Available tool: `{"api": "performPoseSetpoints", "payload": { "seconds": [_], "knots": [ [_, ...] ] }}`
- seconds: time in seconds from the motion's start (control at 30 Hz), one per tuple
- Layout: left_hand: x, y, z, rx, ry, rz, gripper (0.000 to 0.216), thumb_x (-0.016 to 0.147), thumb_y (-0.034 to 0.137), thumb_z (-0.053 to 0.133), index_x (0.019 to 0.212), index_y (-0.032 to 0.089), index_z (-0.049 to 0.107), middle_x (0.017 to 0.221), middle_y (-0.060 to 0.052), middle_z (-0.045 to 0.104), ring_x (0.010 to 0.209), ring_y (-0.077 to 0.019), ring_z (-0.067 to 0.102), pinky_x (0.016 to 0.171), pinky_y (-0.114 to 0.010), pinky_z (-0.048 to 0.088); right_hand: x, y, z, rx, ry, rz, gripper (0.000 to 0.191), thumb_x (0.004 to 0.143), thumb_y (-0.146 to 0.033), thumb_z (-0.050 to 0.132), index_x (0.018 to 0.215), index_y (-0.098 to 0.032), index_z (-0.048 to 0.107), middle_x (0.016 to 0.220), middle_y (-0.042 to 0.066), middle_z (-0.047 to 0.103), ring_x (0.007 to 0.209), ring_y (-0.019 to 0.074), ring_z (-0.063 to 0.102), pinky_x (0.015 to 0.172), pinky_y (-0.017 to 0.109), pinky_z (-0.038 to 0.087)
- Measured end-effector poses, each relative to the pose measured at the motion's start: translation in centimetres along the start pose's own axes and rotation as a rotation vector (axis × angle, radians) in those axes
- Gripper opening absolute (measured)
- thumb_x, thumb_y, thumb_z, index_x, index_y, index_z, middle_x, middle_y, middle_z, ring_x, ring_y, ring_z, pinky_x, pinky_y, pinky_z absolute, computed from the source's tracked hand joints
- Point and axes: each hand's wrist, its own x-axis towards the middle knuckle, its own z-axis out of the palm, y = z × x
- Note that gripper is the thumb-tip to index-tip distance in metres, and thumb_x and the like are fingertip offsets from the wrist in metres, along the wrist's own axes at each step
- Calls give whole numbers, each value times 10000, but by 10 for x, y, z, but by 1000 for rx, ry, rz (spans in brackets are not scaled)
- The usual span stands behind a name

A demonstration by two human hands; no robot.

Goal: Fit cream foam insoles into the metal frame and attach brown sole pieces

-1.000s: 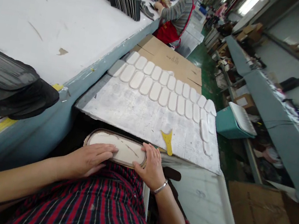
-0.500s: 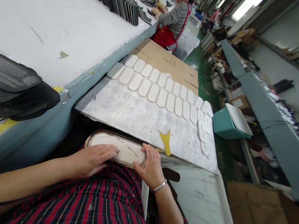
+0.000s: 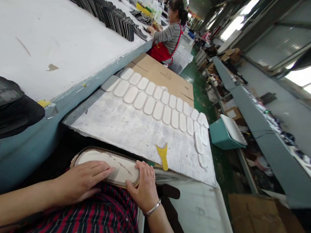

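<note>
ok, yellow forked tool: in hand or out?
Out: yellow forked tool lies on the gray board; left hand and right hand touch the oblong panel.

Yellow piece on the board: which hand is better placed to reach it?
Probably the right hand: it holds the white pad at its right end, near the yellow piece; the left hand rests farther away.

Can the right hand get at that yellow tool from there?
Probably yes: the yellow tool lies by the edge of the board, just beyond the right hand, with nothing visible on top, though that hand must first leave the oval piece.
</note>
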Motion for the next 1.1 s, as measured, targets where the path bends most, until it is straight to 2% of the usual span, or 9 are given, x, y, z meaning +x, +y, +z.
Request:
{"api": "performPoseSetpoints", "payload": {
  "seconds": [0.27, 0.4, 0.47, 0.57, 0.67, 0.77, 0.83, 0.93, 1.1],
  "knots": [
    [35, 14, -15, 67, -141, -14, 717, 727, 339, 622, 1365, 234, 311, 1126, -89, 545, 1036, -289, 463, 873, -444, 385, -2, -2, 2, 22, 20, 9, 613, 704, -269, 599, 1269, -161, 387, 1148, 88, 547, 1198, 262, 383, 1054, 497, 204],
    [51, 30, -12, 193, -189, -30, 527, 833, 317, 503, 1339, 294, 355, 1033, -89, 560, 933, -274, 491, 719, -400, 403, -2, -1, 1, 98, 34, 20, 588, 703, -246, 601, 1254, -166, 412, 1138, 86, 556, 1203, 266, 382, 1055, 521, 184],
    [54, 33, -10, 224, -189, -26, 474, 864, 284, 456, 1329, 300, 370, 1019, -92, 561, 913, -266, 493, 684, -381, 392, 0, 1, -2, 254, 17, 57, 591, 686, -243, 619, 1242, -180, 427, 1132, 87, 559, 1168, 262, 422, 1043, 519, 218],
    [54, 31, -10, 228, -200, 4, 520, 839, 283, 502, 1337, 311, 354, 1021, -90, 562, 902, -268, 493, 673, -373, 383, 5, 8, -6, 769, -8, 208, 538, 722, -274, 594, 1225, -195, 419, 1081, 101, 589, 1061, 236, 525, 964, 473, 361],
    [54, 28, -11, 224, -224, 18, 569, 803, 296, 557, 1335, 324, 357, 1036, -95, 563, 909, -274, 497, 677, -374, 386, 10, 23, -6, 1233, 236, 438, 413, 739, -313, 589, 1118, -209, 463, 1149, 105, 549, 1048, 224, 549, 883, 412, 442],
    [56, 26, -12, 223, -251, 26, 638, 758, 336, 621, 1339, 323, 357, 1084, -105, 553, 950, -295, 486, 695, -390, 394, 12, 46, -2, 1386, 490, 621, 341, 692, -320, 645, 980, -218, 494, 1085, 44, 547, 974, 162, 568, 803, 313, 483],
    [58, 26, -13, 216, -277, 36, 716, 706, 389, 675, 1342, 326, 354, 1097, -104, 550, 961, -304, 480, 712, -400, 399, 9, 57, 5, 1426, 426, 721, 277, 691, -328, 652, 890, -209, 499, 842, -8, 573, 747, 101, 581, 661, 230, 489],
    [60, 27, -16, 203, -312, 43, 798, 640, 448, 723, 1339, 331, 358, 1098, -102, 553, 959, -311, 480, 725, -409, 401, 0, 62, 21, 1473, 159, 803, 236, 685, -342, 655, 736, -182, 489, 571, -52, 489, 446, 70, 451, 414, 180, 378],
    [59, 25, -14, 198, -324, 30, 791, 653, 453, 713, 1345, 342, 347, 1105, -107, 554, 970, -312, 479, 726, -404, 399, -10, 51, 50, 1561, -89, 813, 279, 713, -417, 624, 686, -191, 464, 511, -62, 432, 395, 76, 390, 357, 181, 312]
  ]
}}
